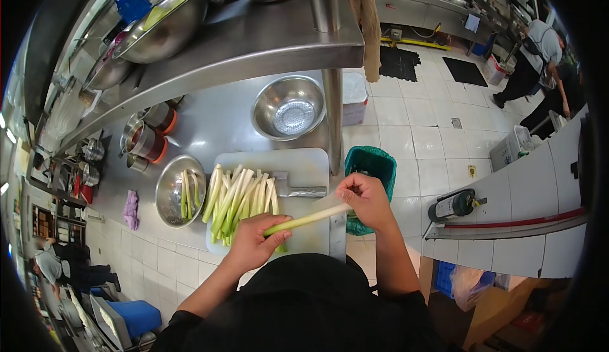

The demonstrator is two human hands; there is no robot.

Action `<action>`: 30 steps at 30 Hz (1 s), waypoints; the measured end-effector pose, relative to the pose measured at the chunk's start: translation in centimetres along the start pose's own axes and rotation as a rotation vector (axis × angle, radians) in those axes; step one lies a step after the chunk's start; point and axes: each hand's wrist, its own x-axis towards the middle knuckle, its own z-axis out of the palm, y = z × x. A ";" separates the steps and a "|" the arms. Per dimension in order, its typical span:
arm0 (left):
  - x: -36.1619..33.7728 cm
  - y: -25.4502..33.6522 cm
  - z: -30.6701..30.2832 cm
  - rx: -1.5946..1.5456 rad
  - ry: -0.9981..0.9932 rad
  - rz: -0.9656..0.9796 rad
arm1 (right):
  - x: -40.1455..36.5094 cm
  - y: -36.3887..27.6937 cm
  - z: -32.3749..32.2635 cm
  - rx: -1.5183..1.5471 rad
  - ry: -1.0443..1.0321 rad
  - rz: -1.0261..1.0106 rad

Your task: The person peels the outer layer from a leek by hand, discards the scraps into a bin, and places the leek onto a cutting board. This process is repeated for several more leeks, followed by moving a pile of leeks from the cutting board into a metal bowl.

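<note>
Fingers (263,222) of the left hand (252,244) are being wrapped round the green end of a leek (311,219); its white end is being pinched by the right hand (366,199). The leek is being held over the board's (311,161) near edge, just near of the pile (240,201) and cleaver (298,191). A bowl (166,193) is being seen left.

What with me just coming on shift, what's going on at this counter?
A person holds one leek stalk in both hands over a white cutting board: left hand at the green end, right hand at the white end. More stalks are piled on the board beside a cleaver; a few lie in a steel bowl.
</note>
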 end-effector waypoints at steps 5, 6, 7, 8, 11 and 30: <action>0.2 -0.2 0.2 0.279 0.260 0.365 | 0.6 0.5 0.2 0.085 0.111 -0.037; 0.3 -0.3 0.2 0.280 0.260 0.365 | 0.6 0.5 0.2 0.125 0.154 -0.039; 0.5 -0.3 0.2 0.283 0.263 0.404 | 0.7 0.6 0.3 0.126 0.154 -0.039; 0.6 -0.3 0.2 0.286 0.265 0.442 | 0.8 0.9 0.5 0.114 0.209 -0.076; 0.2 -0.5 0.8 -0.369 0.089 0.035 | 0.8 1.0 1.5 0.103 0.306 -0.163; 0.7 -1.9 0.9 -0.025 0.350 0.366 | 1.9 7.4 -4.3 -0.673 0.518 -0.039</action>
